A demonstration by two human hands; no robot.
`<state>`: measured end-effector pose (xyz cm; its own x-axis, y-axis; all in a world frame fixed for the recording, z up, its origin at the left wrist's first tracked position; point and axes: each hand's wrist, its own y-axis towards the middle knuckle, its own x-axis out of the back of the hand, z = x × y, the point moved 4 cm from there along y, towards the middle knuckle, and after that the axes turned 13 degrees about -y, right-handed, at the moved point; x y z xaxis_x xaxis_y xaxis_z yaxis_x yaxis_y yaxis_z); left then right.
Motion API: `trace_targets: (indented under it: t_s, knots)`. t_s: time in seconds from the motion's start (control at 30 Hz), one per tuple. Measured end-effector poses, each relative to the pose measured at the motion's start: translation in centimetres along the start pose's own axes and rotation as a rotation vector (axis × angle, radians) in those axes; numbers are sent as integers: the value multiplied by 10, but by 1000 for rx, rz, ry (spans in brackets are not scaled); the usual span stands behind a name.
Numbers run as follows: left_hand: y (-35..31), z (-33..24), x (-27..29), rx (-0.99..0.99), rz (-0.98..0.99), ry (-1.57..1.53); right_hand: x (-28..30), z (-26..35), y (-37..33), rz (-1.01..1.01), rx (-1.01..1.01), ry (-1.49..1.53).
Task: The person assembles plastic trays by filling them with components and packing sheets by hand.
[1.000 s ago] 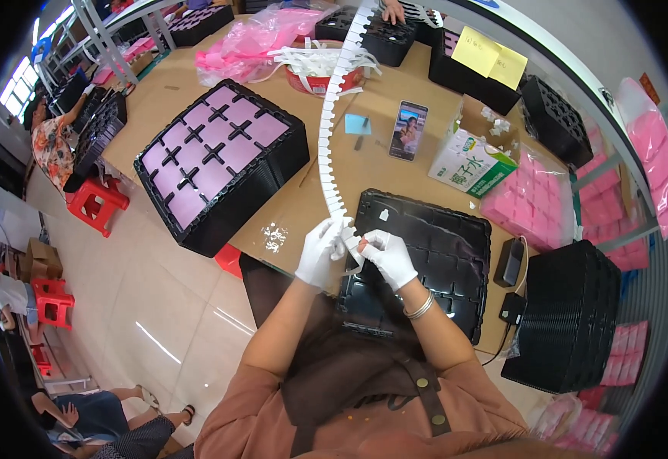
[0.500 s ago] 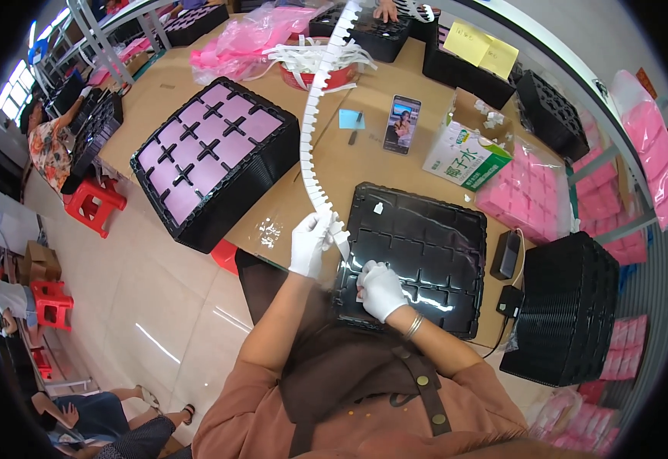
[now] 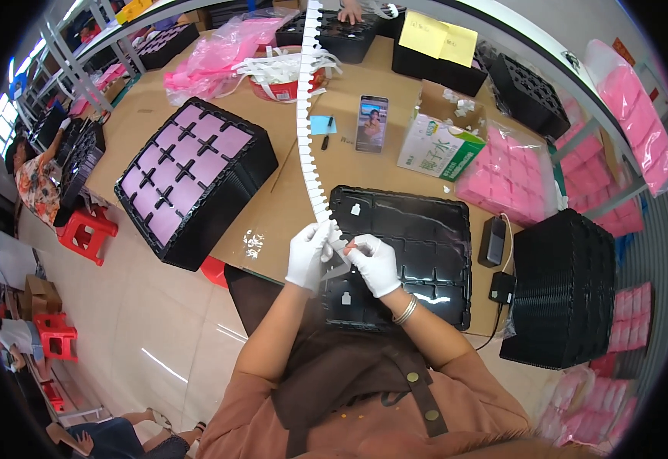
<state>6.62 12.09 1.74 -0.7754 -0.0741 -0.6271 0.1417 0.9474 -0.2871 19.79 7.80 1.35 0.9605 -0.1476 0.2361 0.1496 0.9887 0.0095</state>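
A long white strip (image 3: 305, 130) with a toothed edge curves from the far end of the table (image 3: 280, 187) down to the person's two gloved hands, its near end over the left edge of a black tray (image 3: 426, 249). The left hand (image 3: 309, 256) grasps the strip near that end, fingers curled round it. The right hand (image 3: 374, 264), just beside it, has thumb and fingertips pinched on the strip's edge; whether a small tab is also between them cannot be told. Two small white labels lie on the tray, a far one (image 3: 355, 209) and a near one (image 3: 346, 298).

Beyond the tray a phone (image 3: 371, 126) lies screen up, with a light blue note (image 3: 321, 125) to its left and an open carton (image 3: 433, 145) to its right. Bagged pink packs (image 3: 506, 172) lie right of the carton, near a tall stack of black trays (image 3: 560, 291). On the left stands another stack (image 3: 219, 203) topped with purple squares. Farther off, a red basket (image 3: 276, 89) holds white strips, and another person's hand (image 3: 350, 11) rests on a black tray.
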Motion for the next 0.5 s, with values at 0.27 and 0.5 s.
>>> trace_targets:
  t_s: [0.27,0.5]
  knots:
    - [10,11,13,-16,-102,-62,96,10,25,-195,305,-485]
    - [9,17,-4,-26,-30,-3,217,-74,74,-192,-325,-1251]
